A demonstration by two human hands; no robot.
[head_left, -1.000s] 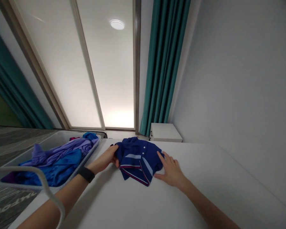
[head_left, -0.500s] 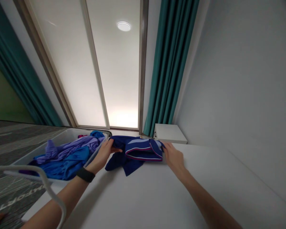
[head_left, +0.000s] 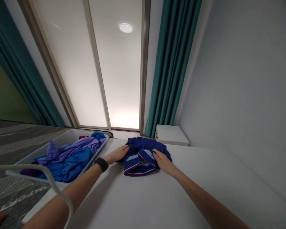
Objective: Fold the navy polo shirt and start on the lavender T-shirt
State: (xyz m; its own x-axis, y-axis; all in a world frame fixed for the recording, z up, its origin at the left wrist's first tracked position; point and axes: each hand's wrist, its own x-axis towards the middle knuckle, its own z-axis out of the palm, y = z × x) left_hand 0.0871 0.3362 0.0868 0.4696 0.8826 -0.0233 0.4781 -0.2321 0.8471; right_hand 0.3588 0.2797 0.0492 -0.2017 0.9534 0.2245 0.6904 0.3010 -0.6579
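A navy blue shirt (head_left: 143,149) with light stripes and a red-edged hem lies bunched and folded on the white table (head_left: 157,197), near its far edge. My left hand (head_left: 118,153), a black band on its wrist, lies flat against the shirt's left side with the fingers stretched out. My right hand (head_left: 163,161) rests on top of the shirt's right part, fingers spread and pressing the cloth down.
A pale laundry basket (head_left: 33,152) with blue and purple clothes (head_left: 69,156) stands left of the table. A curved white rail (head_left: 50,181) crosses the lower left. A small white cabinet (head_left: 171,135) stands behind the table by the teal curtain (head_left: 171,63).
The shirt was lifted and folded over at the table's far edge, then laid down as a smaller bundle. Both hands went from gripping its sides to resting flat on it.
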